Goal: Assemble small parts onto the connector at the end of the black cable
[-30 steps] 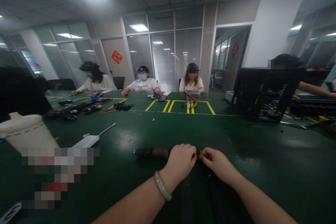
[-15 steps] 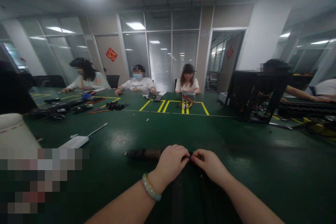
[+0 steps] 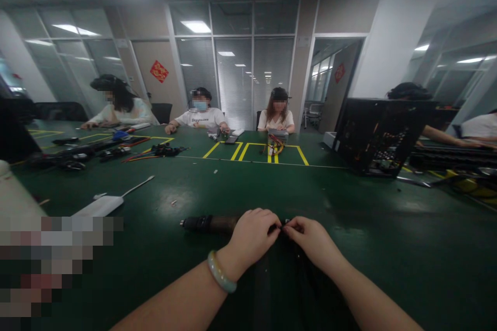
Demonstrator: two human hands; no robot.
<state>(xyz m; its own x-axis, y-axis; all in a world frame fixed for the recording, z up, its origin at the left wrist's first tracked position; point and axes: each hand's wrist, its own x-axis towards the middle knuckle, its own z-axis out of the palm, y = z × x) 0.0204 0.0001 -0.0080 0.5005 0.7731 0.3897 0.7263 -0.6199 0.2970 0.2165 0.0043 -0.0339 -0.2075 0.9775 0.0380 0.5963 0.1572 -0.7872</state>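
Dark cylindrical tool (image 3: 218, 224) lies well short of the green table (image 3: 240, 186)'s far edge. Left hand (image 3: 254, 234) is clamped over its right end; right hand (image 3: 311, 234) pinches fingertips together alongside, contents hidden. Hand positions unchanged; work remains there.

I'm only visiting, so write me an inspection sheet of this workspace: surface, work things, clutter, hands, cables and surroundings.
Surface: green tabletop with yellow tape outlines farther back.
Job's things: dark cylindrical tool lying under the left hand; small dark part at the right hand, too small to identify.
Clutter: pale container and white device with a thin cord on the left.
Hands: left curled over the tool, right pinching the part.
Cables: coloured wires by a grey box across the table; more at far left.
Surroundings: people seated opposite; open black computer case on the right.
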